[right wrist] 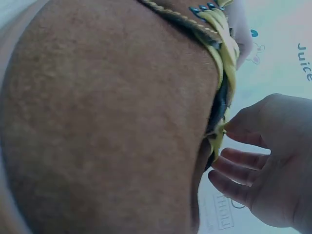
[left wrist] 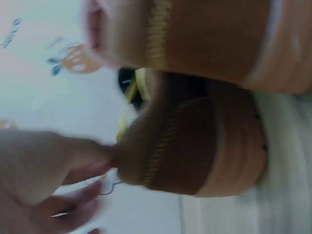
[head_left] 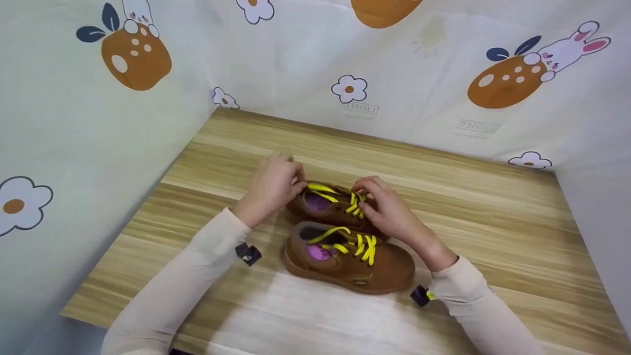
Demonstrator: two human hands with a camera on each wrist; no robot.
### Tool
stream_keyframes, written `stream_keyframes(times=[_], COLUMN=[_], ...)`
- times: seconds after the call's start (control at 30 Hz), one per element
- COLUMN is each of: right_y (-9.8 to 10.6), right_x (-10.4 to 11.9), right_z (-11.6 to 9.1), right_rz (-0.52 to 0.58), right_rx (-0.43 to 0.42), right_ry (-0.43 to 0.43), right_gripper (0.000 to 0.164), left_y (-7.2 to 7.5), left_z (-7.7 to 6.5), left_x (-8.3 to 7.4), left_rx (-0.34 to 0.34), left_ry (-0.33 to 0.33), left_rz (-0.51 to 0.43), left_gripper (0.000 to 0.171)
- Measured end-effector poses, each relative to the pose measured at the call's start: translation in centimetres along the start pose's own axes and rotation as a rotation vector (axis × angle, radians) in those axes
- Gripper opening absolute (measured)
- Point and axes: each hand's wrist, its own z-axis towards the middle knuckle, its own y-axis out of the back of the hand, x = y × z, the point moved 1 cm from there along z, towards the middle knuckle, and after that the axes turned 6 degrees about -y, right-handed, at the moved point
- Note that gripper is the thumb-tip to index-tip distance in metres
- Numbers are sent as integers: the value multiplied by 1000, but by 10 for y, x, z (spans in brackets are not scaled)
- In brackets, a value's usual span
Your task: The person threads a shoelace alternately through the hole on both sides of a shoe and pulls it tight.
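Two brown lace-up shoes with yellow laces lie side by side, toes to the right. At the heel of the far shoe [head_left: 335, 213], my left hand [head_left: 276, 185] pinches the collar between thumb and fingers. My right hand [head_left: 392, 209] holds this shoe about its laced front, the thumb on the near side of the yellow laces [right wrist: 222, 63] and fingers on the far side. The near shoe [head_left: 389, 276] stands untouched, its purple insole [head_left: 319, 252] showing. In the left wrist view the far shoe's heel [left wrist: 187, 146] appears below the nearer one, blurred.
A wood-patterned tabletop [head_left: 207, 170] bears both shoes. Pale cloth walls [head_left: 296, 64] printed with fruit, rabbits and flowers rise behind it and at its sides. Small black cameras [head_left: 248, 254] are at both wrists.
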Motion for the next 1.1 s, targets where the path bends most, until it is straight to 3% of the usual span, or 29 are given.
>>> stream_keyframes(times=[0.1,0.2,0.27,0.4,0.57,0.77,0.93,1.0,1.1], right_y=[-1,0,0,-1,1,2,-1,-1,-1], right_x=[0,0,-1,-2,-4,-2,-3,-3,-2], right_z=[0,0,0,-1,-4,-3,-3,-3,-3], right_rz=[5,7,0,-24,-31,-53,-65,-71,-77], right_rx=[-3,-7,-7,17,23,19,34,33,27], right_ry=[1,0,-1,-6,-10,-18,-15,-16,-8], right_gripper=[31,30,30,31,31,33,33,34,34], left_y=[-8,-17,-23,-29,-23,-25,-25,-24,-23], left_z=[3,9,13,16,17,15,8,8,9], left_x=[-7,-16,-18,-18,-15,-13,-13,-14,-15], left_rx=[34,138,186,232,246,227,266,232,126], left_ry=[-81,-168,-186,-165,-84,-162,-264,-343,-463], left_rz=[36,53,73,61,-84,-164,-58,26,140], left_gripper=[16,22,21,11,15,31,52,53,44])
